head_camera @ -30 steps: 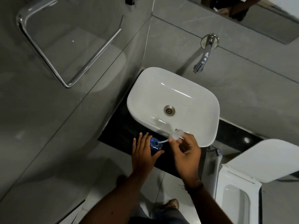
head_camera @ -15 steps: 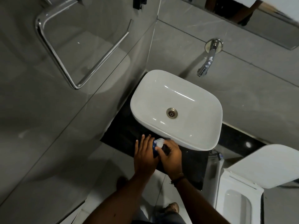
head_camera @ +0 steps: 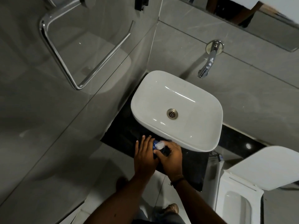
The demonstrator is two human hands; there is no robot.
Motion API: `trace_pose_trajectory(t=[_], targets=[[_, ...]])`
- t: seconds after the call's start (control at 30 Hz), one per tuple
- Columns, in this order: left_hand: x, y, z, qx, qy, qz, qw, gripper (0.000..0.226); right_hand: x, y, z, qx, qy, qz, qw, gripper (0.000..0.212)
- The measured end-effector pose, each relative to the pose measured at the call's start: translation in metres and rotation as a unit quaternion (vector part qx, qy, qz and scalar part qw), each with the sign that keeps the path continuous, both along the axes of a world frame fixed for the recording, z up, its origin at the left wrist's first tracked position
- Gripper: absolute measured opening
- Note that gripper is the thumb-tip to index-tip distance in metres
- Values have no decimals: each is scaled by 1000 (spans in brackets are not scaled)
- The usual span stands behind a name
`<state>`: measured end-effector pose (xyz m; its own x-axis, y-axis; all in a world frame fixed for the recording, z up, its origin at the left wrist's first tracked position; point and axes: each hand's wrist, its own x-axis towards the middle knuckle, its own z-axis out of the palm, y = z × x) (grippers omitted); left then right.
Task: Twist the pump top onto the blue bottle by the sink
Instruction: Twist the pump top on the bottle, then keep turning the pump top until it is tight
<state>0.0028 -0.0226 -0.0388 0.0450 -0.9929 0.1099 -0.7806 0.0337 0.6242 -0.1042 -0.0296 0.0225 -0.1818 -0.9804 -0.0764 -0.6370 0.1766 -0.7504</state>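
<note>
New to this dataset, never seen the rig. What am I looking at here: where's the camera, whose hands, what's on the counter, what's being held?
There is no robot here. A person wears one wide-angle camera on the head, looking down at their own two bare hands, so this is the only view.

Below is a white basin on a dark counter, with a wall tap above it and a toilet to the right.

Just in front of the basin stands a blue bottle, mostly hidden by the hands. The left hand wraps its side and steadies it. The right hand has its fingers on the clear pump top, which sits on the bottle's neck. Whether it is fully screwed down cannot be told.
</note>
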Motion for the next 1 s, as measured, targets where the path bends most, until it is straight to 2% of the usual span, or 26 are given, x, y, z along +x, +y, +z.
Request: trace_pose_trajectory(t=[0.07,0.13,0.2,0.27,0.3,0.37,0.4,0.47,0.5,0.6,0.73,0.8,0.87,0.9,0.93,1.0], targets=[[-1,0,2,-8,8,4,1000,48,-5,3,3,-14,17,-16,1000,25],[-1,0,7,-14,18,6,1000,56,-13,6,3,-35,28,-38,998,38],[-1,0,8,-15,15,7,1000,52,-14,11,2,-35,21,-19,999,33],[0,1,5,-8,-4,0,1000,50,-11,12,4,-11,12,32,999,53],[0,2,5,-5,-12,-5,1000,51,-8,11,6,-1,12,40,999,54],[0,1,4,-12,-9,-5,1000,51,-5,10,7,-13,4,6,1000,29],[0,1,5,-17,2,1,1000,53,-8,8,6,-24,1,-21,999,24],[-1,0,6,-25,20,9,999,56,-14,5,4,-27,-4,-43,999,32],[-1,0,5,-26,19,9,999,54,-15,6,5,-15,-15,-20,1000,32],[0,0,-1,-14,3,-3,1000,55,-16,4,7,39,-45,56,997,61],[1,-1,1,-9,24,0,1000,62,-20,-2,2,9,-66,4,998,34],[1,-1,1,-7,25,0,1000,62,-24,-3,2,23,-88,12,996,43],[1,-1,-1,-6,17,-1,1000,59,-24,-2,4,60,-87,64,992,68],[1,-1,-2,-6,16,-2,1000,58,-24,-2,5,69,-68,87,991,73],[1,-1,-2,-7,19,-3,1000,59,-23,-3,5,71,-56,95,991,69],[1,-1,-1,-4,26,-5,1000,61,-19,-5,6,52,-49,81,994,46]])
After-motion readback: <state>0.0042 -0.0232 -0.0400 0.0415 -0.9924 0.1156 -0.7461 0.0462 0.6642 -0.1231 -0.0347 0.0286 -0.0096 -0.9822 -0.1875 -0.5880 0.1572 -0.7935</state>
